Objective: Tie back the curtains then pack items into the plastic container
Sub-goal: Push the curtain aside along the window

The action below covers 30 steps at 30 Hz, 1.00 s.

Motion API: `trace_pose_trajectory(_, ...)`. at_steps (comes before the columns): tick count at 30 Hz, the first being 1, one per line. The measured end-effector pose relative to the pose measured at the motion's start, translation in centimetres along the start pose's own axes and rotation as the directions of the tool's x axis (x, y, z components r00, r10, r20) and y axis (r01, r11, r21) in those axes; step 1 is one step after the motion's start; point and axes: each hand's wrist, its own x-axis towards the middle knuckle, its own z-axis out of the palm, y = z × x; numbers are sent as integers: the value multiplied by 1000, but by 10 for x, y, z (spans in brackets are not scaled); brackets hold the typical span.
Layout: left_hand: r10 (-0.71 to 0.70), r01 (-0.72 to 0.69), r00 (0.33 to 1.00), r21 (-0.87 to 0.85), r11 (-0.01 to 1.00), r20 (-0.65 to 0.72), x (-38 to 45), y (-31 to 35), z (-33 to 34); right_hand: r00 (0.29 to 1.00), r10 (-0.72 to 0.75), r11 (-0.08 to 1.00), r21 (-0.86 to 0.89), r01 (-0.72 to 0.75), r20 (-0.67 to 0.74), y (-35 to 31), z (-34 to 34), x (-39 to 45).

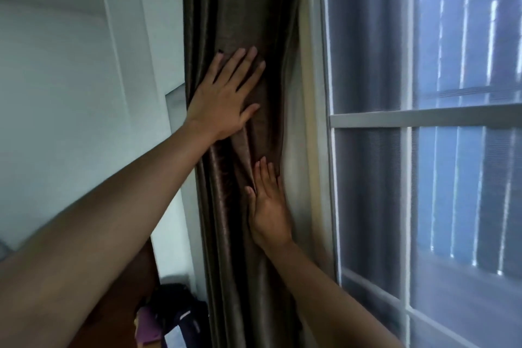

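Observation:
A brown, shiny curtain (240,3) hangs gathered in a narrow column between the white wall and the window. My left hand (223,99) lies flat on its folds at mid height, fingers spread and pointing up. My right hand (268,206) rests lower on the curtain's right edge, fingers straight and close together, pressing against the fabric. Neither hand grips the cloth. No tie-back and no plastic container are in view.
A window (423,116) with white bars fills the right side, with a pale strip of lining or frame (308,150) beside the curtain. The white wall (70,93) is on the left. Dark bags and purple cloth (175,316) lie low by the curtain's foot.

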Motion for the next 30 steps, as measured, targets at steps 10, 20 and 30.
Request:
trace_pose_trajectory(10, -44, 46, 997, -38, 998, 63, -16, -22, 55, 1000, 10, 998, -59, -9, 16, 5, 43, 15)
trace_pose_trajectory(20, -24, 13, 996, -120, 993, -89, -13, 26, 20, 991, 29, 981, -194, -3, 130, 17, 2, -10)
trace_pose_trajectory(30, -60, 34, 990, -197, 980, -128, -6, 50, -72, 970, 90, 948, -318, -14, 225, -52, -118, -47)
